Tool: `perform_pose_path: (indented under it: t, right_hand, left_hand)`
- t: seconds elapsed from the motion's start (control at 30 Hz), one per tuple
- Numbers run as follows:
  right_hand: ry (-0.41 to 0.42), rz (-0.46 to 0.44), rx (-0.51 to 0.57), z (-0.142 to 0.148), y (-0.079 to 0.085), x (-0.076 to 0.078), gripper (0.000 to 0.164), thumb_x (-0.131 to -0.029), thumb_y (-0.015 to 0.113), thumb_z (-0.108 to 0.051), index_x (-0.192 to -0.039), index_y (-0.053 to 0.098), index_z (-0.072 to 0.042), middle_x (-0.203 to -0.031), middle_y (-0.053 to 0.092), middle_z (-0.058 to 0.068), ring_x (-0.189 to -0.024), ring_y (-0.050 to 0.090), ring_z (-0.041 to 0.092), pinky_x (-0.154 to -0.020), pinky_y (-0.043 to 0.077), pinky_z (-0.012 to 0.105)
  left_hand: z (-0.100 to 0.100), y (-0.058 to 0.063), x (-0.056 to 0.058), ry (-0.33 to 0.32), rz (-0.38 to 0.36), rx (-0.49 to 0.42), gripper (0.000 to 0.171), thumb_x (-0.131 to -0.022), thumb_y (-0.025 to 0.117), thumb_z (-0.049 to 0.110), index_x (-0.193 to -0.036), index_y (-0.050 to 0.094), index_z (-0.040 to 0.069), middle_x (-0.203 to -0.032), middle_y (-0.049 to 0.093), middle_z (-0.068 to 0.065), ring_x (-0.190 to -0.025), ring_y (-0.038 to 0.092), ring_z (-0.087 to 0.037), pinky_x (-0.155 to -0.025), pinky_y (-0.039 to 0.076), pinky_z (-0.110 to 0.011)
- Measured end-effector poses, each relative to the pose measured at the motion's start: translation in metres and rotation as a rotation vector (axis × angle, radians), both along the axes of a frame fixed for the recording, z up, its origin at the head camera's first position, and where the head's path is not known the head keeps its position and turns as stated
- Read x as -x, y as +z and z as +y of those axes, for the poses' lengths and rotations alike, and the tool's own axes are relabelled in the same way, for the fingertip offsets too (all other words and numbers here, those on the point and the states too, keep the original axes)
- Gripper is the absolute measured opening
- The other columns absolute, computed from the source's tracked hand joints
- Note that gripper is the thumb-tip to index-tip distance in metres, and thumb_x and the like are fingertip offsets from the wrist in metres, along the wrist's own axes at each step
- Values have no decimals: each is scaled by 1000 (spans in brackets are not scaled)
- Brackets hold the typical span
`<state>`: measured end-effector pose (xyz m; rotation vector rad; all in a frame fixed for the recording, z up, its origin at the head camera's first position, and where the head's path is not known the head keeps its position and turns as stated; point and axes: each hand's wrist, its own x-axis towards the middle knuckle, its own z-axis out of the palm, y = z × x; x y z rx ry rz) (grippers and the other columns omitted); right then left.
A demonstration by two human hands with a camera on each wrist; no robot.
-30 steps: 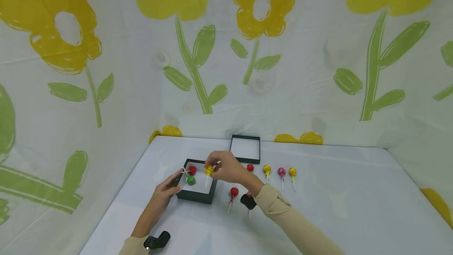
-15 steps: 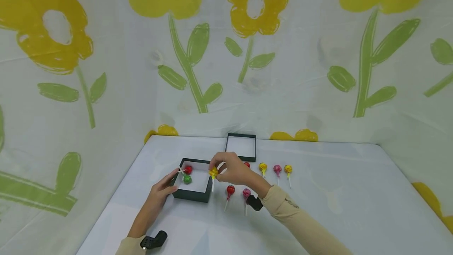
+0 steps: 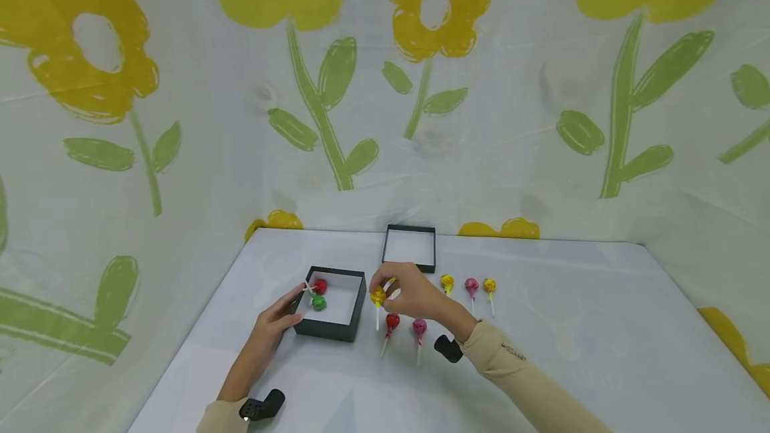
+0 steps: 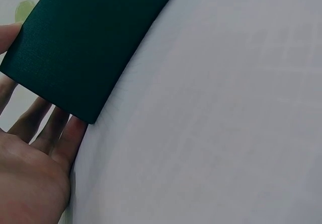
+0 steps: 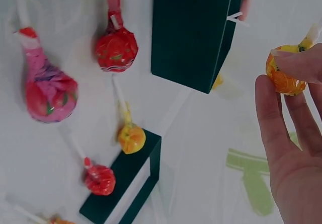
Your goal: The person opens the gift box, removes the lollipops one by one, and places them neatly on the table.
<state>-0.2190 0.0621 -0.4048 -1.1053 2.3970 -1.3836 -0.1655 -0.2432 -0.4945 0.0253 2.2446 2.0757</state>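
My left hand (image 3: 278, 319) holds the dark green box (image 3: 327, 331) at its left side, thumb by the near rim and fingers along the outer wall. Inside the box lie a red lollipop (image 3: 320, 286) and a green lollipop (image 3: 318, 303), their white sticks crossing at the left rim. Just right of the box, my right hand (image 3: 415, 291) pinches a yellow lollipop (image 3: 377, 296) by its wrapped head, stick pointing down. The right wrist view shows thumb and fingertips around that yellow lollipop (image 5: 286, 78). In the left wrist view, fingers (image 4: 43, 118) reach behind the box wall (image 4: 95, 43).
A matching box lid (image 3: 430, 268) lies inside up at the back. Near my right hand lie a red lollipop (image 3: 392, 321) and a pink lollipop (image 3: 419, 327). Farther right is a row with yellow (image 3: 446, 282), pink (image 3: 471, 284) and another yellow lollipop (image 3: 490, 284).
My right hand has moved right, from over the box to beside it, still pinching the yellow lollipop. It now covers the red lollipop near the lid. My left hand stays on the box.
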Motion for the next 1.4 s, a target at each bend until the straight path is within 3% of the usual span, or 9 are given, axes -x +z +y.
perform_pose_path:
  t: [0.1, 0.33, 0.57, 0.7, 1.03, 1.4]
  right_hand:
    - [-24, 7, -10, 7, -3, 0, 21, -76, 70, 6, -92, 65, -8, -90, 61, -4, -87, 58, 13, -77, 55, 32]
    - [-52, 14, -20, 23, -7, -2, 23, -76, 71, 5, -90, 65, -11, -90, 61, -5, -87, 58, 14, -76, 55, 30]
    - [-68, -5, -47, 38, -13, -5, 22, -77, 71, 5, -93, 66, -9, -92, 61, -6, -88, 58, 14, -76, 55, 31]
    - [-91, 28, -76, 49, -15, -8, 23, -75, 73, 4, -91, 66, -11, -91, 61, -8, -88, 58, 14, -76, 55, 30]
    - [-136, 61, -124, 73, -24, -13, 22, -74, 74, 4, -90, 67, -10, -90, 62, -8, -87, 58, 14, -75, 55, 27]
    - [-175, 37, -155, 98, -39, -21, 21, -74, 75, 2, -88, 66, -10, -88, 61, -9, -84, 57, 13, -73, 54, 26]
  left_hand:
    - [0, -1, 1, -2, 4, 5, 56, -91, 57, 12, -145, 39, 13, -152, 28, 2, -142, 14, -17, -109, 21, -23]
    - [0, -2, 1, -2, 2, -13, 57, -92, 57, 13, -145, 38, 12, -153, 27, -1, -143, 11, -22, -114, 11, -46]
    - [-1, -1, 0, -9, 3, -14, 57, -92, 58, 15, -145, 38, 12, -153, 26, -2, -143, 11, -24, -113, 9, -49]
    - [-1, -1, -1, -15, -5, -6, 56, -93, 57, 15, -145, 38, 13, -154, 24, -2, -143, 9, -25, -113, 8, -51]
    - [-1, 0, -2, -4, -11, -6, 54, -94, 53, 12, -146, 38, 13, -154, 23, -3, -144, 7, -23, -114, 7, -50]
    - [1, 0, 0, -12, -15, 0, 54, -94, 53, 13, -146, 37, 14, -154, 22, -2, -144, 7, -22, -114, 7, -50]
